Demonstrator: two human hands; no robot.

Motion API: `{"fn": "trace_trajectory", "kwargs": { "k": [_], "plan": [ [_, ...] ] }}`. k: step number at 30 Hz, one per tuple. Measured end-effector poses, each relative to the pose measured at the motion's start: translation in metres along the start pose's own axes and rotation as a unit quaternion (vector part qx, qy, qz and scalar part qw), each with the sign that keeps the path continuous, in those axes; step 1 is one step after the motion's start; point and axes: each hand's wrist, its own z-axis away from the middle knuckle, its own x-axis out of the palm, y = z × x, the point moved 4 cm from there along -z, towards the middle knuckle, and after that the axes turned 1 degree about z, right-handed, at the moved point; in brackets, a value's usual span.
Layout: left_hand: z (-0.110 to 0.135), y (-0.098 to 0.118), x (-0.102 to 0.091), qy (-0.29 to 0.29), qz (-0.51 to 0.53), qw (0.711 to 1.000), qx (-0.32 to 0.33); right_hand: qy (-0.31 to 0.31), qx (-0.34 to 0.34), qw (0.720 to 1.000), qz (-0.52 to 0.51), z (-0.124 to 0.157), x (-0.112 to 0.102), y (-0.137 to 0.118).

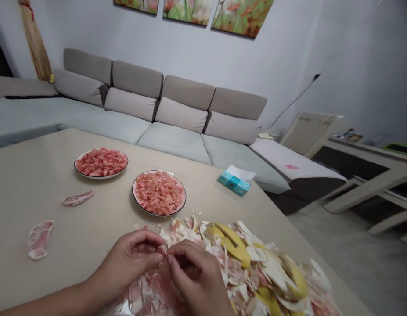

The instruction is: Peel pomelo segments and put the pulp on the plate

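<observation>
Left hand (129,263) and right hand (193,276) pinch a tiny pink pomelo scrap (162,250) together over a messy peel pile (259,272).

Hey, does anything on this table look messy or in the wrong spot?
Yes. A pink strip of fruit skin and a bigger pink strip lie alone on the beige table, away from the plates. Small crumbs are scattered beside the nearer plate, as if spilled.

Dim, flat indoor light, soft shadow beneath the near plate (157,214), wide-angle bending at the edges
</observation>
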Motion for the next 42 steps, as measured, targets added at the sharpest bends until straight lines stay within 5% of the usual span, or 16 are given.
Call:
{"fn": "trace_trajectory", "kwargs": {
  "k": [6,12,16,23,30,42],
  "plan": [
    [0.002,-0.005,-0.001,-0.027,0.003,0.999,-0.033,0.051,-0.015,0.999,0.007,0.004,0.003,-0.003],
    [0.001,-0.001,0.0,-0.057,0.04,0.997,-0.04,0.075,0.149,0.977,-0.136,0.009,0.015,0.013],
    [0.001,0.002,0.003,-0.078,0.059,0.995,-0.03,0.092,0.18,0.965,-0.168,0.011,0.018,0.015],
    [0.005,0.008,0.008,-0.103,0.043,0.993,0.035,0.083,0.148,0.972,-0.161,0.011,0.011,0.026],
    [0.007,0.01,0.011,-0.098,0.155,0.981,-0.058,0.056,0.099,0.984,-0.137,0.008,0.002,0.013],
    [0.003,0.006,0.004,-0.039,0.117,0.992,-0.026,0.061,0.051,0.991,-0.107,0.014,0.007,0.009]
  ]
}}
